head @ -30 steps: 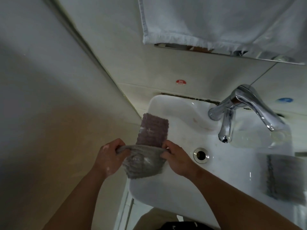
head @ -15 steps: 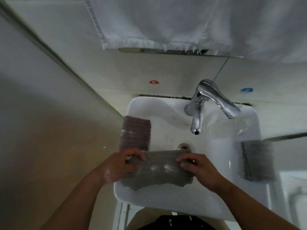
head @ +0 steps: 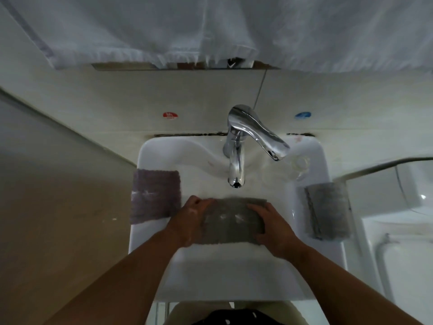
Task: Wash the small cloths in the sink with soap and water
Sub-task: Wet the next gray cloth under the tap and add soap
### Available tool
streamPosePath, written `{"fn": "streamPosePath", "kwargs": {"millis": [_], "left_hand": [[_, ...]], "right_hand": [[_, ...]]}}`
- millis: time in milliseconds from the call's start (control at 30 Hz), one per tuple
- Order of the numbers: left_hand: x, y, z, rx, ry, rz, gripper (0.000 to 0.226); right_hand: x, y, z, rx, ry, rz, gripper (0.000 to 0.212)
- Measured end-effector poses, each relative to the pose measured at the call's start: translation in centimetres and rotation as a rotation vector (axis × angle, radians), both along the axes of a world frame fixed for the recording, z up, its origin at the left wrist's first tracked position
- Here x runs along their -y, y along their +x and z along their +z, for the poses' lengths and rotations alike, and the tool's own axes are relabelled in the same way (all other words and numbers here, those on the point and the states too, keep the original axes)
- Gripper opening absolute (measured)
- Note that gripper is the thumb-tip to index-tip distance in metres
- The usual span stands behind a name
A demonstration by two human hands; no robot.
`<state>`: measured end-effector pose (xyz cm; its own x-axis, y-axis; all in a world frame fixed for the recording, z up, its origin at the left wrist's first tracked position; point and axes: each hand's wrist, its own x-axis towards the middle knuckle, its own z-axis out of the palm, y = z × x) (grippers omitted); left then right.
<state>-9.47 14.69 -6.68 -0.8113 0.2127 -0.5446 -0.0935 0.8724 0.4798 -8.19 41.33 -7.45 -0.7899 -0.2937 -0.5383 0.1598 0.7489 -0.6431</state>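
Left hand (head: 187,219), right hand (head: 274,228) round cloth (head: 230,221)

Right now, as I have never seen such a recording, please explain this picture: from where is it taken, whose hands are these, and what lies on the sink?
There is no machine here: a person wears a camera on the head, so the picture looks down at their own two arms. The left hand and the right hand each grip one end of a grey cloth over the basin of a white sink. It bears white flecks, perhaps soap. A purple-grey cloth lies over the sink's left rim, a second grey cloth over the right rim. The chrome tap stands behind; no water stream shows. A white towel hangs above.
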Motion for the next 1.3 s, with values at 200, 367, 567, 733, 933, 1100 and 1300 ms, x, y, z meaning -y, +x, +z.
{"fn": "streamPosePath", "kwargs": {"millis": [200,367,567,733,933,1100,1300], "left_hand": [[1.3,0.3,-1.9,-0.24,-0.08,0.13,0.063],[1.7,1.8,-2.3,-0.264,-0.176,0.024,0.058],[2.1,2.2,-2.9,-0.23,-0.194,-0.028,0.083],[2.5,2.0,-2.9,-0.173,-0.21,-0.078,0.09],[2.4,2.0,-2.7,-0.17,-0.204,-0.069,0.089],[2.7,1.9,-2.9,-0.152,-0.193,-0.072,0.09],[2.7,1.7,-2.8,-0.189,-0.181,-0.07,0.091]], "right_hand": [[0.1,-0.7,-1.9,-0.065,0.167,0.046,0.096],[-0.3,0.3,-1.3,-0.137,0.309,-0.049,0.091],[0.2,0.9,3.9,-0.246,0.2,-0.183,0.055],[2.3,-0.1,12.9,-0.457,-0.141,-0.327,0.041],[3.8,-3.1,17.9,-0.398,-0.452,-0.547,0.057],[4.6,-4.3,19.9,-0.414,-0.471,-0.597,0.057],[5.3,-5.2,21.2,-0.47,-0.46,-0.528,0.052]]}}
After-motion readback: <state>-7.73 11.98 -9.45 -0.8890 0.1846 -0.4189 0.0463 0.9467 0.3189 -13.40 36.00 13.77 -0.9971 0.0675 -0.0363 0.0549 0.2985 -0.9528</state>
